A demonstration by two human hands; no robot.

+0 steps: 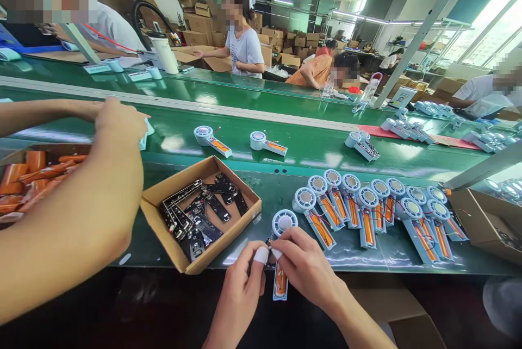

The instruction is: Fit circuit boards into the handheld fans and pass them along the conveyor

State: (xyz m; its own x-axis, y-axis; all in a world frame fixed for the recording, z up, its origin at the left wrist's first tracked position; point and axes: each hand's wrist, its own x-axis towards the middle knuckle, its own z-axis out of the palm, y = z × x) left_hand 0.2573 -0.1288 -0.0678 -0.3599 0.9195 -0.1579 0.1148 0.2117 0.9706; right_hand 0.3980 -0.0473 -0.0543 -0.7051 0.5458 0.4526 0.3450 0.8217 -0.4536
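Observation:
At the near edge of the bench lies a light-blue handheld fan [284, 222], its handle open and an orange battery [281, 284] inside. My left hand [244, 284] is closed in a pinch over the upper handle, holding a small dark circuit board [268, 242], mostly hidden by the fingers. Against it my right hand [312, 273] is pinched too; what its fingertips grip is hidden. White covers wrap the thumb tips. To the left stands a cardboard box [163, 245] of black circuit boards [218, 207].
Several open fans [367, 197] with orange batteries lie at right, beside another cardboard box [481, 229]. Fans [212, 139] sit along the green conveyor belt [318, 148]. A co-worker's arm [101, 191] reaches across at left, over a box of orange batteries [36, 175].

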